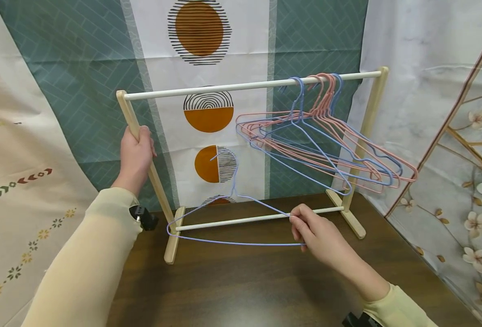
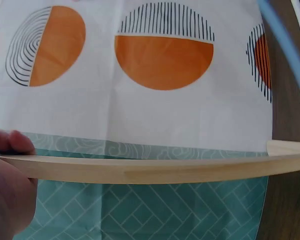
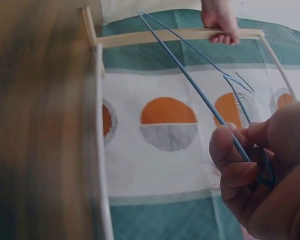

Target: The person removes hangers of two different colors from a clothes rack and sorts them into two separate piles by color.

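At frame left, the left hand [image 1: 136,153] grips a wooden rack post [image 1: 159,191]. Lower right, the right hand [image 1: 318,232] pinches a blue hanger [image 1: 241,243].

One rack [image 1: 224,87]: two posts [image 1: 157,186], two feet [image 1: 171,250], two rods [image 1: 241,220]. One held hanger [image 1: 245,244]; several hung hangers [image 1: 327,109], too overlapped to count. Two hands [image 1: 316,234]. One table [image 1: 224,281].

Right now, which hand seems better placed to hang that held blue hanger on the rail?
The right hand, probably: it grips the blue hanger by one end, leaving the hook free below the top rail in the head view. The left hand grips a wooden post.
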The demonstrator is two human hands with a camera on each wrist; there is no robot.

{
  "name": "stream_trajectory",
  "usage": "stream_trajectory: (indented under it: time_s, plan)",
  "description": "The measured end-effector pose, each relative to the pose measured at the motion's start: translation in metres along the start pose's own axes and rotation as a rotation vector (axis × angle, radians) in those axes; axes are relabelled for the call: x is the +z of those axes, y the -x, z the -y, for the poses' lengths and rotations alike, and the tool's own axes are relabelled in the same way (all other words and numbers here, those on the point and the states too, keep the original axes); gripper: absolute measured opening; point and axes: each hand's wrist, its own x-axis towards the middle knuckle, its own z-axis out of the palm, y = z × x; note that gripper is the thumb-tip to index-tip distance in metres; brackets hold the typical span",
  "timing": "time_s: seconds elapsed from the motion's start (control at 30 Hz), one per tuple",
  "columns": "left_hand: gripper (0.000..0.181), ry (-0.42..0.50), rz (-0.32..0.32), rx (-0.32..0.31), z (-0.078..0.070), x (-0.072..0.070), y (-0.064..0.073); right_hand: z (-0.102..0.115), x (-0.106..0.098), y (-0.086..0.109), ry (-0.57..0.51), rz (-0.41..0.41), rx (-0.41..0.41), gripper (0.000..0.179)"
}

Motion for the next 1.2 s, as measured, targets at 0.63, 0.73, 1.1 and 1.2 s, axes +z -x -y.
stream_trajectory:
  time_s: [0.63, 0.73, 1.1, 1.2]
  plan:
    - [0.053, -0.062, -0.014, 0.030, 0.004, 0.007, 0.002, -0.027, 0.061, -0.001, -0.434, 0.367, 0.151, 0.016]
    - [0.051, -0.070, -0.029, 0.032, 0.006, 0.006, 0.001, -0.028, 0.070, 0.001, -0.450, 0.405, 0.167, 0.018]
    - [0.054, -0.086, -0.038, 0.046, 0.007, 0.008, 0.002, -0.032, 0.098, 0.003, -0.426, 0.476, 0.187, 0.024]
    - [0.052, -0.087, -0.042, 0.039, 0.008, 0.008, 0.002, -0.033, 0.104, 0.002, -0.348, 0.483, 0.158, 0.023]
